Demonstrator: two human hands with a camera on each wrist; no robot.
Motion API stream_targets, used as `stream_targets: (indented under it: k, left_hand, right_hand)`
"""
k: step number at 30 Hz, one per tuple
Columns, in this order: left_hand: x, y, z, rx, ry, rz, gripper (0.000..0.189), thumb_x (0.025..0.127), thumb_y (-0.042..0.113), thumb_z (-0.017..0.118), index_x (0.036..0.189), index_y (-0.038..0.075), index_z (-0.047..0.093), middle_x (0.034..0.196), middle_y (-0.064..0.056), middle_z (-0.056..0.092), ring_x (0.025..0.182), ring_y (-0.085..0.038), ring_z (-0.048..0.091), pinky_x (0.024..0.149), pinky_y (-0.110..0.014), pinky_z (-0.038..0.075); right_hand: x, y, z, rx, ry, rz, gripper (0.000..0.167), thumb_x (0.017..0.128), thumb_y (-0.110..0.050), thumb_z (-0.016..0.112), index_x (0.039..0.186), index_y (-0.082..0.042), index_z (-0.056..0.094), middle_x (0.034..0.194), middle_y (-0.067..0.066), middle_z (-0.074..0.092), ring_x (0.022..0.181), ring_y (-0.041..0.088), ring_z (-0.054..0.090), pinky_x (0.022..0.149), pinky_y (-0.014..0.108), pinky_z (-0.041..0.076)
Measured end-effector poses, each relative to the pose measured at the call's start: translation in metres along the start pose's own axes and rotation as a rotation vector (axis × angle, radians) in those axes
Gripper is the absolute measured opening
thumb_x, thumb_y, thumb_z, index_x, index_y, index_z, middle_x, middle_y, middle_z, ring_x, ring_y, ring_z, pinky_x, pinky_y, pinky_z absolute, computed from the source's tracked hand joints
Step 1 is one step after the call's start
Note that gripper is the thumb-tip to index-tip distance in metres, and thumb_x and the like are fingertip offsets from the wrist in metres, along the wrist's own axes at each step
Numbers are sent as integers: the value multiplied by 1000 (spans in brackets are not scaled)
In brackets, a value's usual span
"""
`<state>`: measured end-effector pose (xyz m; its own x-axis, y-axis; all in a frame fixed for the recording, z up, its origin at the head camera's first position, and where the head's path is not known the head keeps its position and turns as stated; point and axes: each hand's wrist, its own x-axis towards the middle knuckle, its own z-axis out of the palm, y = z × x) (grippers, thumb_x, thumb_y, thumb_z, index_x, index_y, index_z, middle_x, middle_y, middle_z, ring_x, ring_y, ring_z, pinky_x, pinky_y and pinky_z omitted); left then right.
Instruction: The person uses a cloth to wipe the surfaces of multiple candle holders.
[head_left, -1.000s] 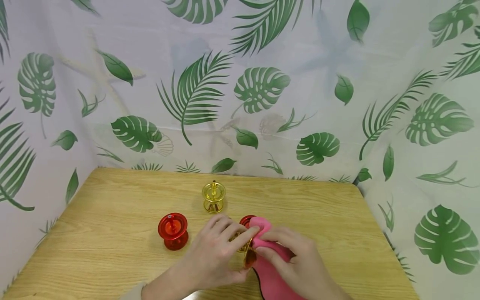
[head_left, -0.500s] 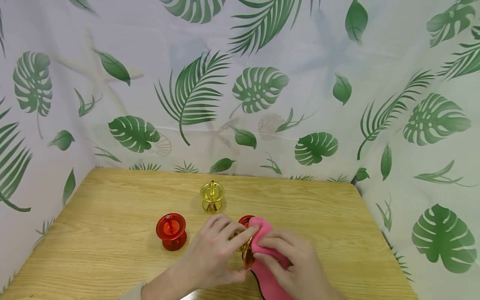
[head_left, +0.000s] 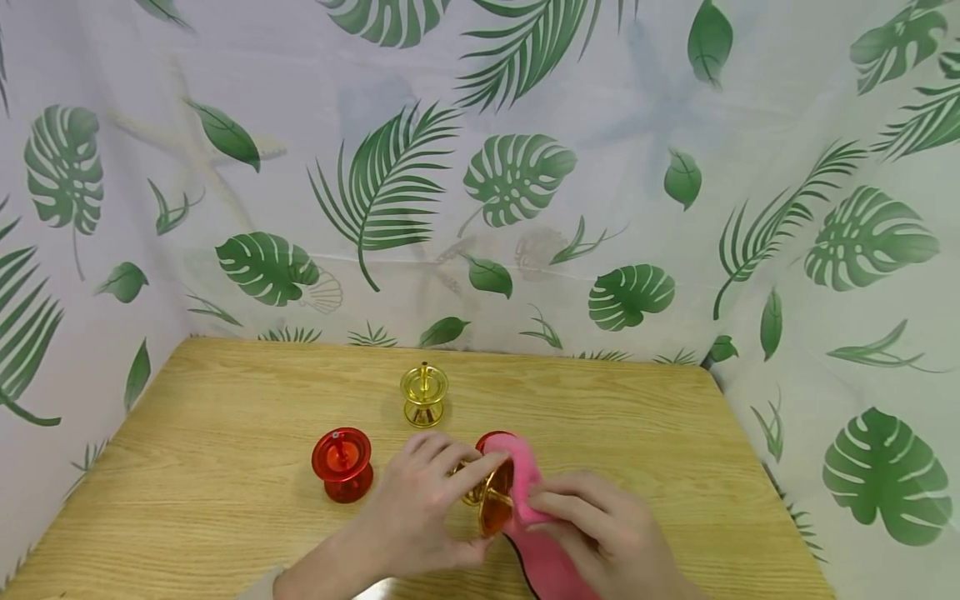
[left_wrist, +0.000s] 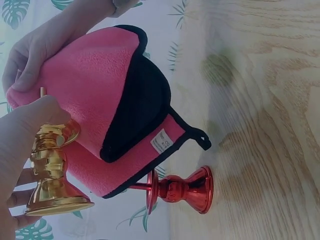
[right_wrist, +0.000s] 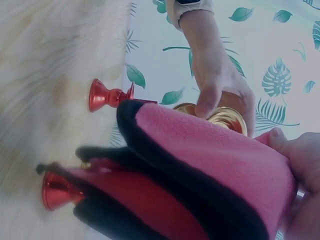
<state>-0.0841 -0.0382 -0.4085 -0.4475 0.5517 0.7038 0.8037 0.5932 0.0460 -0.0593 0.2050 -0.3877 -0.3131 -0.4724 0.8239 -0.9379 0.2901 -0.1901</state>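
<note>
My left hand (head_left: 416, 500) grips a shiny gold candle holder (head_left: 497, 510) tipped on its side, its dish and spike turned right toward the cloth. Thumb and fingers sit at the dish's rim, and the stem and flared base (left_wrist: 60, 200) show in the left wrist view. My right hand (head_left: 618, 529) pinches a pink fleecy cloth (head_left: 543, 558) beside that dish. In the left wrist view the cloth shows a black border, a dark backing, a white label (left_wrist: 161, 141) and a hanging loop (left_wrist: 201, 139). A fold covers part of the dish in the right wrist view.
One red candle holder (head_left: 342, 464) stands upright on the wooden table (head_left: 225, 467) at left, and a second gold one (head_left: 424, 393) farther back. Another red holder (head_left: 491, 438) stands behind the cloth, mostly covered by it. Leaf-printed fabric (head_left: 420, 208) rises around the table.
My right hand has shifted slightly right, and the cloth's fold has come off the dish's face. The held candle holder has turned, showing more of its dish and spike.
</note>
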Motion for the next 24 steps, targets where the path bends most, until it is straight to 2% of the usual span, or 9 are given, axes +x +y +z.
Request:
stream_targets:
  k: [6, 8, 11, 14, 17, 19, 21, 24]
  left_hand:
    - [-1, 1, -1, -11, -15, -2, 86, 57, 48, 96, 134, 22, 69, 104, 8, 72, 96, -11, 62, 96, -33, 53]
    - [0, 2, -1, -10, -17, 7, 87, 57, 49, 96, 134, 22, 69, 105, 8, 72, 96, -11, 63, 96, -32, 53]
    - [0, 5, 0, -16, -28, 5, 87, 58, 52, 96, 134, 22, 69, 105, 9, 73, 96, -10, 63, 95, -31, 53]
    - [-1, 6, 0, -30, -45, -15, 85, 58, 51, 96, 134, 23, 69, 105, 9, 73, 95, -9, 63, 95, -30, 54]
    - [-4, 6, 0, -51, -55, -37, 85, 59, 52, 96, 134, 22, 69, 102, 10, 72, 94, -8, 63, 93, -30, 55]
    - [-5, 5, 0, -85, -62, -63, 86, 59, 52, 96, 134, 20, 69, 103, 10, 73, 95, -8, 64, 91, -29, 57]
    - [-6, 5, -1, -139, -77, -104, 87, 60, 52, 97, 135, 18, 68, 105, 10, 74, 96, -7, 66, 90, -29, 58]
    - [-6, 5, -3, -252, -107, -197, 85, 63, 49, 96, 136, 18, 67, 111, 10, 76, 101, -7, 69, 87, -28, 60]
  right_hand:
    - [0, -2, -3, -25, 2, 25, 24, 102, -24, 69, 103, -3, 78, 96, 10, 74, 86, 20, 71, 84, 15, 59]
    - [1, -3, -2, -50, -16, 52, 24, 102, -27, 68, 104, -5, 78, 97, 8, 75, 85, 19, 72, 85, 15, 59]
    - [2, -2, 2, -52, -66, 136, 22, 101, -29, 69, 105, -10, 78, 99, 3, 76, 87, 15, 73, 88, 15, 59]
    - [3, 0, 3, 68, -110, 250, 12, 97, -18, 74, 108, -13, 77, 101, 1, 77, 90, 11, 74, 86, 14, 59]
    - [3, 3, 1, 281, -110, 367, 25, 91, 3, 76, 112, -10, 75, 102, 7, 77, 93, 9, 74, 83, 18, 61]
    - [2, 5, -3, 372, -90, 431, 33, 88, 13, 73, 113, -9, 75, 102, 9, 77, 94, 8, 74, 79, 20, 62]
    - [2, 5, -8, 400, -64, 478, 36, 88, 16, 71, 113, -9, 74, 101, 10, 77, 91, 6, 73, 75, 20, 62]
    - [0, 6, -14, 363, -15, 523, 35, 87, 17, 71, 110, -9, 75, 98, 6, 76, 85, 6, 70, 71, 20, 60]
